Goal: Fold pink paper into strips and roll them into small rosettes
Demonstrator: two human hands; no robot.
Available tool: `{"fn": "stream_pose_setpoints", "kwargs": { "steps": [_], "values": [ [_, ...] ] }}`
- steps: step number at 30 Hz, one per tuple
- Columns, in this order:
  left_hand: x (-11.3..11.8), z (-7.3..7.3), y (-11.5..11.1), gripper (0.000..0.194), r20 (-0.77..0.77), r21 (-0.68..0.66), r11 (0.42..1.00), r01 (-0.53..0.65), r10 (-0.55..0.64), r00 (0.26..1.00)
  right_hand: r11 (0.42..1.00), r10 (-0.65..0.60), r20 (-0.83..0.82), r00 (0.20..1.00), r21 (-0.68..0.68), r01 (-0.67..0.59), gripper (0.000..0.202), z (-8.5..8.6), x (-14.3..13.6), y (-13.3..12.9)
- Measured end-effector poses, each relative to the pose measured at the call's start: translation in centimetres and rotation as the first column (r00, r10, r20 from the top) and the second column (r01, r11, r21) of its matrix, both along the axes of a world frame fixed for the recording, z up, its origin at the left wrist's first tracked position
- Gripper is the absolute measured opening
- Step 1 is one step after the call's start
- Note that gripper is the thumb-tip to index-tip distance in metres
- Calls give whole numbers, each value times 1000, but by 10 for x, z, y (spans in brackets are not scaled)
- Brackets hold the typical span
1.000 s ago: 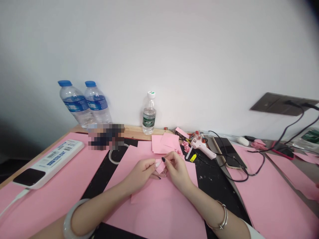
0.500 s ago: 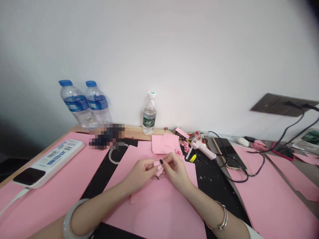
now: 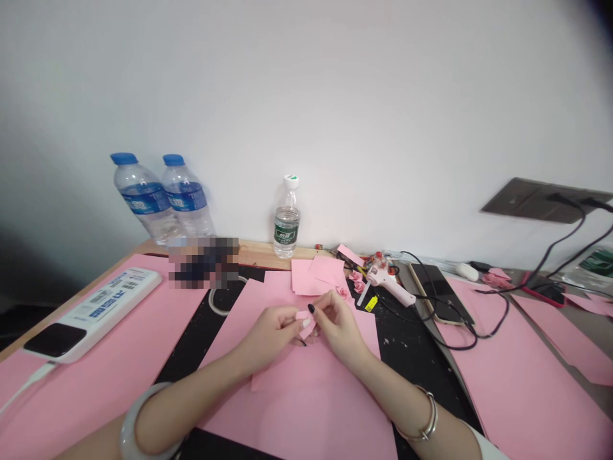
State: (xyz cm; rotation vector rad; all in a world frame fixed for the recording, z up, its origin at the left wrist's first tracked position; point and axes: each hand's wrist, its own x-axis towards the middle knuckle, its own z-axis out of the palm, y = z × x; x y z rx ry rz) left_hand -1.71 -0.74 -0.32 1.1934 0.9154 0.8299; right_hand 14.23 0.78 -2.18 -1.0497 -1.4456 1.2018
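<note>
A small pink paper piece (image 3: 305, 324) is pinched between my two hands over the large pink sheets (image 3: 306, 409). My left hand (image 3: 275, 329) grips its left side with the thumb on top. From the right, my right hand (image 3: 335, 326) pinches the upper right edge, its dark-nailed thumb and index finger together. Just beyond the hands are square pink sheets (image 3: 318, 275) and several folded pink paper roses (image 3: 357, 281). To their right lies a pink glue gun (image 3: 390, 286) with a yellow tag (image 3: 371, 303).
A white power bank (image 3: 96, 314) lies on pink paper at the left. Two large bottles (image 3: 148, 204) and a small bottle (image 3: 287, 220) stand near the wall. A phone (image 3: 440, 294) and black cables (image 3: 454, 347) are at the right.
My right hand has shifted very slightly upward at the paper piece. Both hands still hold it; little else differs.
</note>
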Motion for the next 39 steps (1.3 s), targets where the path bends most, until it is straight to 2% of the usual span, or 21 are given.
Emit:
{"fn": "stream_pose_setpoints", "kwargs": {
  "steps": [5, 11, 14, 24, 28, 34, 39],
  "values": [
    [-1, 2, 3, 32, 9, -29, 999, -14, 14, 1000, 996, 41, -41, 998, -77, -44, 24, 1, 1, 0],
    [-3, 5, 5, 35, 37, -55, 998, -7, 9, 999, 992, 124, 103, 987, -49, -120, 34, 5, 4, -1],
    [-3, 6, 5, 36, 39, -69, 998, -1, 4, 999, 986, 162, 102, 982, -50, -157, 36, 5, 4, -1],
    [-3, 6, 4, 34, 60, -58, 998, 27, -24, 998, 976, 208, 15, 978, -72, -206, 36, 8, -1, -5],
    [-4, 6, 6, 34, 65, -57, 998, 30, -26, 998, 986, 167, 99, 981, 0, -168, 34, 3, 3, -2],
    [-3, 4, 6, 32, 44, 0, 1000, 10, -10, 999, 988, 116, 243, 963, 69, -136, 32, 8, 6, -1],
    [-6, 0, 10, 25, -69, 158, 987, 24, -13, 998, 973, 107, 353, 929, 157, -172, 30, 11, 7, -2]
  ]
}}
